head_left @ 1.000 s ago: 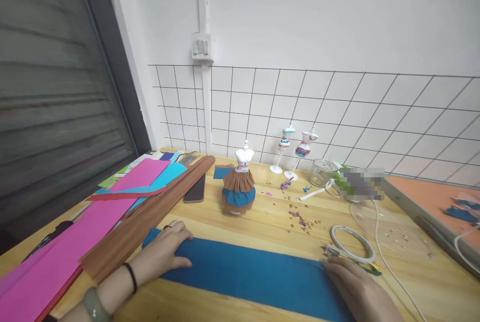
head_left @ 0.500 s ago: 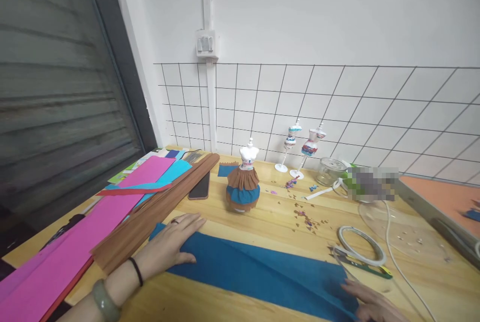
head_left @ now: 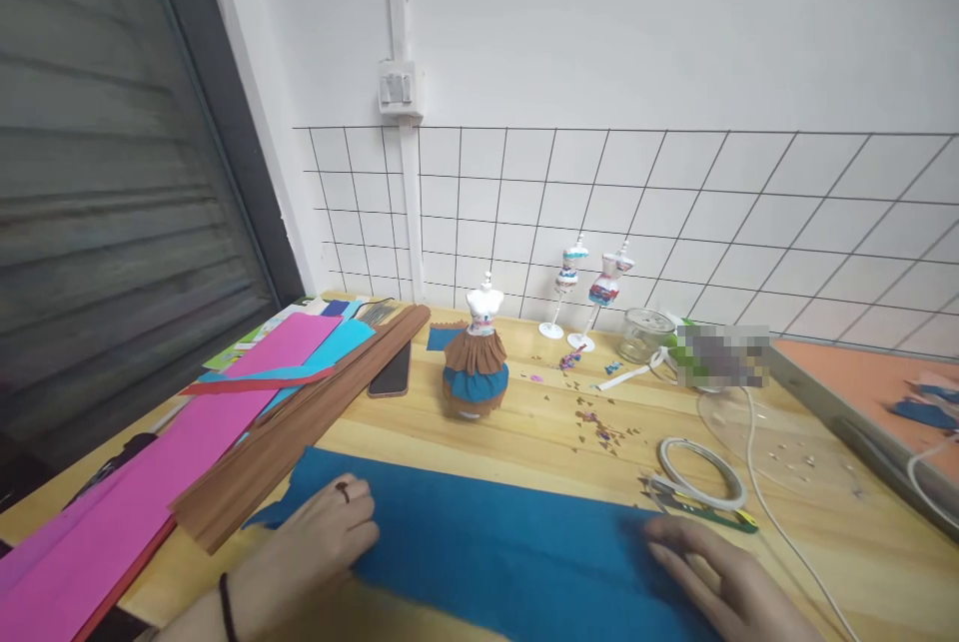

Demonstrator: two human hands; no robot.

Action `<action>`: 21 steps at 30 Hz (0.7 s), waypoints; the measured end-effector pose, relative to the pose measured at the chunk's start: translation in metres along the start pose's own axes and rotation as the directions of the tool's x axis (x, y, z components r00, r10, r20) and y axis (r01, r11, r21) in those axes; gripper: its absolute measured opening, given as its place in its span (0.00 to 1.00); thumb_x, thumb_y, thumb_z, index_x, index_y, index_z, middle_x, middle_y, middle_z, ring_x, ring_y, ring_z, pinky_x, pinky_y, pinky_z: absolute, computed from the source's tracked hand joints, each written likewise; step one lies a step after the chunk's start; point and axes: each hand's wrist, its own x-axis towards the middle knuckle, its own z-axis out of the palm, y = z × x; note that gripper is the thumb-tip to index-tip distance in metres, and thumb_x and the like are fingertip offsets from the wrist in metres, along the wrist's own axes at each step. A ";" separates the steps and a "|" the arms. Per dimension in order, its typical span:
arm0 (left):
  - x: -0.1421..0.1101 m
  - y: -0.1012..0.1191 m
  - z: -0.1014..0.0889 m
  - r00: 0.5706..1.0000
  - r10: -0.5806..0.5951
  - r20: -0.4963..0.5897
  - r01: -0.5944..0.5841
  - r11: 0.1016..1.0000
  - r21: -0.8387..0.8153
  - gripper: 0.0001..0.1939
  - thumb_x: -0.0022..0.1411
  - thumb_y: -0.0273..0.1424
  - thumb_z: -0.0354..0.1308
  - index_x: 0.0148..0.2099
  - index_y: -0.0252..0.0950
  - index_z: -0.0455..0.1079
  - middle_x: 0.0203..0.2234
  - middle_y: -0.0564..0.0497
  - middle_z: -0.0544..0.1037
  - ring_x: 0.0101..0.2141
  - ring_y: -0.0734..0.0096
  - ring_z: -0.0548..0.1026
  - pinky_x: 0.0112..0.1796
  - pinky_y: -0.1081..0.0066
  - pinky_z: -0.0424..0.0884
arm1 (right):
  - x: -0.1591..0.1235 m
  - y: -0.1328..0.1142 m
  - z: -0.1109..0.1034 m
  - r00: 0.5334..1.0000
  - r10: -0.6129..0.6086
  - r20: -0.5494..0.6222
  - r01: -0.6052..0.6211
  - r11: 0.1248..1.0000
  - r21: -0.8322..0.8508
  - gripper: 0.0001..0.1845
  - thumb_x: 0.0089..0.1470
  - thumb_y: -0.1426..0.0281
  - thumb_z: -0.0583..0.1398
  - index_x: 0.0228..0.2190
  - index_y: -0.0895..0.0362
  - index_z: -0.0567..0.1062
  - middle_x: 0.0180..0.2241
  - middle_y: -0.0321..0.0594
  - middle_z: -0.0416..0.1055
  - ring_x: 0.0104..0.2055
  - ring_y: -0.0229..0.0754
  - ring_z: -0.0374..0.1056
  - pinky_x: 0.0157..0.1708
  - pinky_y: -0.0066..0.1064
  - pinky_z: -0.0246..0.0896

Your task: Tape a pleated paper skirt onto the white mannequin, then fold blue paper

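Note:
A wide sheet of blue crepe paper lies across the near part of the table, its left end rumpled. My left hand, wearing a ring and a dark band, has its fingers curled down on the left part of the sheet. At the right end, my right hand reaches in slightly blurred, fingers stretched out and a little apart on the paper. Beyond the sheet stands a small white dress form wearing a ruffled brown and blue skirt.
Pink paper and folded brown crepe paper lie on the left beside a phone. Two smaller dress forms stand behind paper scraps. On the right are a tape roll, a green-yellow cutter, a jar and a cable.
The blue crepe paper now spreads wider toward me. My left hand has gone from lying flat to curled fingers, lower on the sheet. My right hand has come further into view.

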 end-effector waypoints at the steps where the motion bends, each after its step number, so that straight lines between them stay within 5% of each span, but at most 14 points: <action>1: -0.003 0.004 -0.002 0.999 -0.015 0.045 0.016 1.000 -0.024 0.15 0.43 0.12 0.48 0.28 0.38 0.63 0.28 0.54 0.69 0.35 0.67 0.65 0.41 0.67 0.59 | 0.009 0.000 0.004 0.999 -0.044 0.002 0.044 0.998 -0.050 0.13 0.52 0.60 0.54 0.34 0.52 0.75 0.38 0.40 0.76 0.41 0.46 0.71 0.41 0.30 0.67; 6: -0.013 0.019 -0.022 0.936 -0.150 0.320 0.224 0.952 -0.209 0.05 0.44 0.26 0.60 0.27 0.38 0.67 0.24 0.55 0.71 0.29 0.70 0.68 0.34 0.71 0.63 | 0.035 0.012 0.023 0.970 -0.237 0.058 0.244 0.942 -0.231 0.13 0.53 0.65 0.55 0.41 0.54 0.72 0.40 0.44 0.73 0.43 0.48 0.68 0.45 0.39 0.62; 8: -0.014 0.017 -0.027 0.920 -0.184 0.346 0.296 0.905 -0.305 0.11 0.44 0.34 0.63 0.33 0.40 0.69 0.27 0.55 0.72 0.30 0.70 0.69 0.32 0.73 0.64 | 0.038 0.015 0.025 0.961 -0.251 0.116 0.272 0.932 -0.238 0.12 0.53 0.66 0.55 0.39 0.53 0.73 0.37 0.43 0.73 0.39 0.46 0.68 0.41 0.37 0.64; 14: 0.000 -0.029 -0.002 0.962 -0.272 -0.032 0.251 0.922 -0.296 0.17 0.60 0.36 0.49 0.52 0.44 0.61 0.46 0.49 0.69 0.47 0.63 0.65 0.45 0.68 0.61 | 0.037 0.008 0.022 0.960 -0.205 0.188 0.243 0.948 -0.206 0.09 0.55 0.69 0.52 0.26 0.54 0.71 0.28 0.40 0.69 0.33 0.44 0.66 0.32 0.34 0.63; 17: 0.013 -0.047 0.010 0.958 -0.282 -0.045 0.263 0.933 -0.244 0.16 0.60 0.33 0.47 0.51 0.41 0.62 0.44 0.47 0.69 0.45 0.63 0.66 0.44 0.67 0.61 | 0.032 0.001 0.021 0.969 -0.185 0.166 0.212 0.963 -0.166 0.10 0.56 0.70 0.51 0.26 0.54 0.69 0.29 0.40 0.69 0.33 0.44 0.65 0.35 0.35 0.61; 21: 0.027 -0.052 0.006 0.962 -0.270 0.037 0.271 0.932 -0.239 0.07 0.58 0.31 0.49 0.35 0.38 0.68 0.32 0.50 0.70 0.38 0.65 0.68 0.39 0.68 0.62 | 0.024 -0.005 0.017 0.981 -0.128 0.143 0.140 0.987 -0.081 0.10 0.58 0.68 0.49 0.29 0.54 0.67 0.29 0.40 0.70 0.33 0.42 0.67 0.35 0.33 0.62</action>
